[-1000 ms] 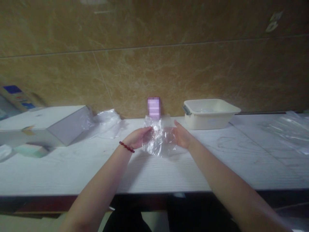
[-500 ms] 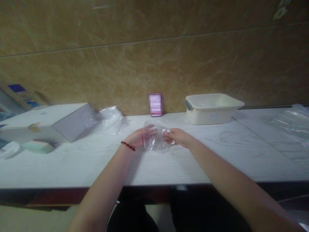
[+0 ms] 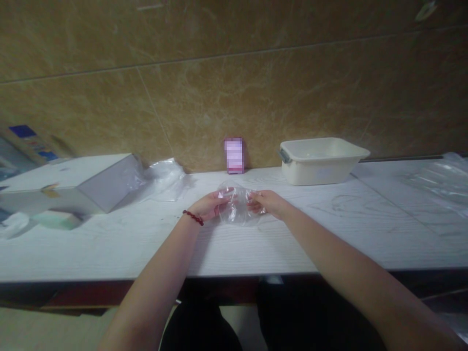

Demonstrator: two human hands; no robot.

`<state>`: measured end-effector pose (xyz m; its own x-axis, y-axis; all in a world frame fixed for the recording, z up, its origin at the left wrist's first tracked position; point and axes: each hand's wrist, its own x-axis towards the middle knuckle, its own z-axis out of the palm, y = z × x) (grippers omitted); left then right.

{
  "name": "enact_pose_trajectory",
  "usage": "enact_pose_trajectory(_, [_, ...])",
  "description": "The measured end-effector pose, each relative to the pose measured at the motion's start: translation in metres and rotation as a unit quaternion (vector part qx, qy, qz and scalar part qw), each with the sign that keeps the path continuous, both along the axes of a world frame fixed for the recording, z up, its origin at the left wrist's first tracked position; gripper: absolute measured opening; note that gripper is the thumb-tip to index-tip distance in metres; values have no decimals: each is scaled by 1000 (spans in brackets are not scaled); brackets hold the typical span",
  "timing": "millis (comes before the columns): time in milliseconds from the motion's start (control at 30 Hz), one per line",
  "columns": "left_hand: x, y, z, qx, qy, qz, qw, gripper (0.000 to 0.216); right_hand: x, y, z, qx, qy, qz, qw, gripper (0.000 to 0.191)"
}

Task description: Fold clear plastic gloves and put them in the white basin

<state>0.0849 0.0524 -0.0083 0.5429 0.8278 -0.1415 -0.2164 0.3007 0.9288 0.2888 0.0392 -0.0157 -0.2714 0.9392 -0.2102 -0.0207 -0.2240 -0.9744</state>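
Cream basin [image 3: 310,171] on counter [image 3: 91,253], near tiled wall [image 3: 190,107]. Small upright device [image 3: 234,156], screen blurred, against wall. White box [image 3: 73,173] at left, pale green block [image 3: 57,219] before it. Clear plastic [image 3: 444,180] far right.

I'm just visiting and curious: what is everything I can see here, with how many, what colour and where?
thin plastic piece: one, clear, between the hands
phone-like device: one, pinkish-purple front, against the wall
tub: one, cream, right of the device
box: one, white, left
plastic heap: count unclear, clear, beside the box
plastic sheeting: count unclear, clear, far right
block: one, pale green, before the box
crumpled item: one, white, far left
table: one, whitish, below everything
wall: one, brown, behind
bracelet: one, red, left wrist
left grip: one, bare hand, plastic's left side
right grip: one, bare hand, plastic's right side
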Motion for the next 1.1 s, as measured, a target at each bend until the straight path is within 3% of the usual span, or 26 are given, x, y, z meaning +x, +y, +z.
enact_pose_trajectory(300, [-2, 2, -3, -14, 2, -1, 1000, 34, 0, 1, 0, 37, -17, -8, 999, 15])
enact_pose_trajectory(733, [1, 1, 0, 3, 9, 4, 1000, 31, -3, 1, 0, 10, 2, -43, 999, 29])
enact_pose_trajectory(933, [-2, 5, -4, -15, -3, 11, 1000, 26, -2, -1, 3, 29, 27, -19, 999, 13])
enact_pose_trajectory(1100, [-2, 7, -6, -19, 1, 20, 1000, 19, -2, 1, 0, 38, 22, -33, 999, 11])
